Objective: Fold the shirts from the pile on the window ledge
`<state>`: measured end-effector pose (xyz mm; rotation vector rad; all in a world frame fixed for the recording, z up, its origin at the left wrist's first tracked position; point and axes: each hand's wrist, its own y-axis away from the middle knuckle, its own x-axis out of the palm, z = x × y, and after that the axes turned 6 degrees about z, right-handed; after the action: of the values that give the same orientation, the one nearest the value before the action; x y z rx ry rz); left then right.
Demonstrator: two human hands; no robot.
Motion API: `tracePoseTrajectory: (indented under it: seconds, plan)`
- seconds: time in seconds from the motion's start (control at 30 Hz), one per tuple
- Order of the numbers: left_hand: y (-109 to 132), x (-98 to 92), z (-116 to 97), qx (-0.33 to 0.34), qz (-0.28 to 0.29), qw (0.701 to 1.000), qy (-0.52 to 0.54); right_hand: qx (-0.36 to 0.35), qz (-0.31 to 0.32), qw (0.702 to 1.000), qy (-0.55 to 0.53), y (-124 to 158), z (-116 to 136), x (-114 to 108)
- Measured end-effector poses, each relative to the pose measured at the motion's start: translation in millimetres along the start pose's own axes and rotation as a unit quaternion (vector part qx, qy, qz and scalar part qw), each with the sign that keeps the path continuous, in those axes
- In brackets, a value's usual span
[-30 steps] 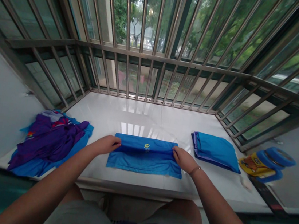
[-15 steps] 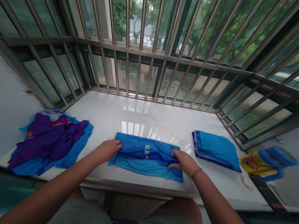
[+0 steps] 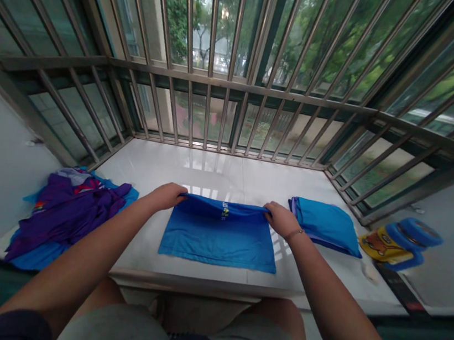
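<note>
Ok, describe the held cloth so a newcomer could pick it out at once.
Below the window bars, a white ledge bears a purple-and-blue heap at left and a folded blue stack at right. Between them is the blue cloth. Alone of the three, it is held by the left hand and right hand, its blue deepening towards a small yellow-and-white print.

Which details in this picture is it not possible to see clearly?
All in the head view:
Back of the blue cloth: hidden by its front.
Folded stack, inner layers: covered by its top.
Container label details: blurred, too small.
Part of the crumpled pile: behind the left arm.
</note>
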<state>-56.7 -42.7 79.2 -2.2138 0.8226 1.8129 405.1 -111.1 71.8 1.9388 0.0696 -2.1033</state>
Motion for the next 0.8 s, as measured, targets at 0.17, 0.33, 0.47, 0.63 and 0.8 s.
tracePoseTrajectory:
  seconds: [0.17, 0.33, 0.47, 0.63, 0.8]
  plan:
    - [-3.8, -5.6, -3.5, 0.003, -0.104, 0.994, -0.018, 0.015, -0.072, 0.997, 0.027, -9.7, -3.5, -13.8]
    - [44.7, 74.7, 6.3, 0.095, -0.131, 0.987, 0.004, -0.089, -0.111, 0.989, 0.037, 40.1, -14.5, 42.4]
    - [86.8, 139.7, 19.9, 0.107, -0.137, 0.985, 0.018, -0.146, -0.108, 0.983, 0.008, 90.3, -25.4, 91.6]
    - [109.7, 155.7, 15.2, 0.077, -0.115, 0.990, 0.005, -0.118, -0.093, 0.988, -0.015, 117.8, -28.8, 100.5]
    - [95.1, 135.1, -19.2, 0.063, -0.135, 0.989, -0.010, -0.085, -0.106, 0.990, -0.041, 99.5, 1.1, 85.2]
